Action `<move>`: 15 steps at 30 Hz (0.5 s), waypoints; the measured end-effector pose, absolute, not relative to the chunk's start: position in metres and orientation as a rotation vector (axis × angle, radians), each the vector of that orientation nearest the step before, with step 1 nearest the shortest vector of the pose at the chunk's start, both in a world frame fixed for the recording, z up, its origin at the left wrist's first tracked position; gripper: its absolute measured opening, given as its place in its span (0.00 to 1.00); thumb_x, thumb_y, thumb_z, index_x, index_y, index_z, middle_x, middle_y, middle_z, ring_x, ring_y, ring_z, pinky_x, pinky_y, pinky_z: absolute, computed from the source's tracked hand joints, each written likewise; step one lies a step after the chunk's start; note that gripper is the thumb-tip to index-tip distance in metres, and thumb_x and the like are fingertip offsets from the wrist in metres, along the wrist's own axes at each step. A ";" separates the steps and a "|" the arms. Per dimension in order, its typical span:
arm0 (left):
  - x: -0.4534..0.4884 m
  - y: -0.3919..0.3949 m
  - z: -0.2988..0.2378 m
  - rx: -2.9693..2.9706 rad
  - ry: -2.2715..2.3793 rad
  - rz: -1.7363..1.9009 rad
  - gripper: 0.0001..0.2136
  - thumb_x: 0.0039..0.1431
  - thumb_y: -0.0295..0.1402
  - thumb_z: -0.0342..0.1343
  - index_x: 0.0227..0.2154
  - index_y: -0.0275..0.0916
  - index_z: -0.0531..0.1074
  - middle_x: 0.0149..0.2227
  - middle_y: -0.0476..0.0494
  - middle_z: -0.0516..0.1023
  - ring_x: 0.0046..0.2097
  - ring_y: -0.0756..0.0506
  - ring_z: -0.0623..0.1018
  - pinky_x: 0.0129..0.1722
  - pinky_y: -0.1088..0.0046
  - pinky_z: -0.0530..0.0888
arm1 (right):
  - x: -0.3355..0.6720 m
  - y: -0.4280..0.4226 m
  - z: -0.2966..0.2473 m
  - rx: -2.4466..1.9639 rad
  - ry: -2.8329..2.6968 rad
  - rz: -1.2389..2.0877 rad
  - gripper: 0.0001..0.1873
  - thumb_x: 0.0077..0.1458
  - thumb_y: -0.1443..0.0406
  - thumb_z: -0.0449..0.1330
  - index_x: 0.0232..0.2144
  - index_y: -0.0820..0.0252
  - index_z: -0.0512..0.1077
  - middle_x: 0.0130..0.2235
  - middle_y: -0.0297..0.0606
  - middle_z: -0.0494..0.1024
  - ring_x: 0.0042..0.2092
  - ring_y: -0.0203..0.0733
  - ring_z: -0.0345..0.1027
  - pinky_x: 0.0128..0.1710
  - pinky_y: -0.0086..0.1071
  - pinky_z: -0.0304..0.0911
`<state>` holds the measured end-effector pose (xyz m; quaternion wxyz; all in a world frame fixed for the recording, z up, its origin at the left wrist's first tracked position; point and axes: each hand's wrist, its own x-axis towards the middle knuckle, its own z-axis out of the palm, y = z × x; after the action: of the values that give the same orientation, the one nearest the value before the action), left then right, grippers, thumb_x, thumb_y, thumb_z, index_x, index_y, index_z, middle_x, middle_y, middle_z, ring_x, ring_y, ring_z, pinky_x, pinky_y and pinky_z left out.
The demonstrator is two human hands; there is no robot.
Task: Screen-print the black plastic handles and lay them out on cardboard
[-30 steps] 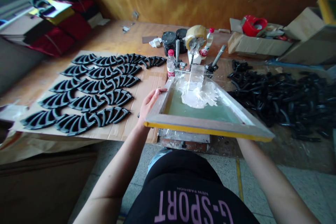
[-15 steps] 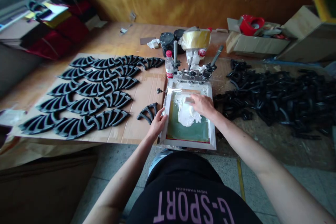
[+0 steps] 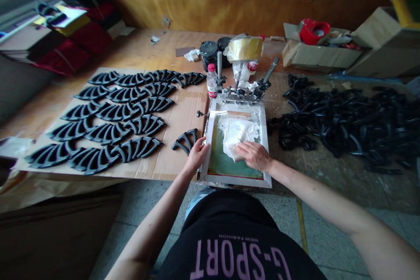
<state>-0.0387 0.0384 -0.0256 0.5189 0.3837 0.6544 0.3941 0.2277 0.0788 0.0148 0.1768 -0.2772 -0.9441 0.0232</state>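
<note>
A screen-printing frame (image 3: 265, 140) lies flat on its hinged stand at the table's near edge, with white ink (image 3: 241, 132) smeared over the green mesh. My right hand (image 3: 253, 155) is closed on a squeegee, mostly hidden under the fingers, at the near end of the ink. My left hand (image 3: 197, 155) grips the frame's left rail. A single black fan-shaped plastic part (image 3: 185, 140) lies on the cardboard just left of that hand.
Rows of black fan-shaped parts (image 3: 111, 118) cover a cardboard sheet (image 3: 179, 118) on the left. A loose heap of black parts (image 3: 348, 118) fills the right side. Behind the frame stand a small bottle (image 3: 211, 80), black ink tubs (image 3: 210, 52) and a tape roll (image 3: 245, 48). Cardboard boxes (image 3: 318, 54) sit far right.
The raised frame came down flat onto the stand. My right hand took the squeegee and dragged it toward me across the ink. My left hand stayed on the left rail.
</note>
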 end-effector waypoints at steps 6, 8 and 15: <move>-0.037 0.037 -0.007 0.891 1.543 0.966 0.33 0.53 0.47 0.59 0.60 0.38 0.63 0.32 0.46 0.78 0.30 0.48 0.75 0.27 0.76 0.69 | 0.216 0.100 0.035 -0.963 -2.568 0.193 0.12 0.59 0.64 0.59 0.46 0.57 0.74 0.40 0.39 0.79 0.41 0.43 0.71 0.40 0.33 0.65; -0.038 0.036 0.010 0.902 1.538 0.984 0.34 0.53 0.46 0.60 0.61 0.40 0.63 0.31 0.48 0.77 0.28 0.49 0.74 0.26 0.77 0.68 | 0.209 0.128 0.056 -1.133 -2.456 0.174 0.21 0.59 0.62 0.60 0.54 0.55 0.69 0.45 0.39 0.78 0.43 0.44 0.71 0.41 0.34 0.65; -0.028 0.058 0.095 1.042 1.437 1.310 0.24 0.61 0.54 0.47 0.39 0.38 0.76 0.30 0.46 0.76 0.28 0.50 0.73 0.25 0.76 0.69 | 0.293 0.197 0.076 -1.554 -1.816 0.095 0.21 0.64 0.55 0.50 0.53 0.58 0.69 0.37 0.40 0.79 0.37 0.44 0.71 0.41 0.37 0.65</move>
<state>-0.0280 0.0585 0.0950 0.4509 0.4214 0.5813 0.5302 0.2927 0.1967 0.0755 0.3662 -0.6045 -0.7065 0.0371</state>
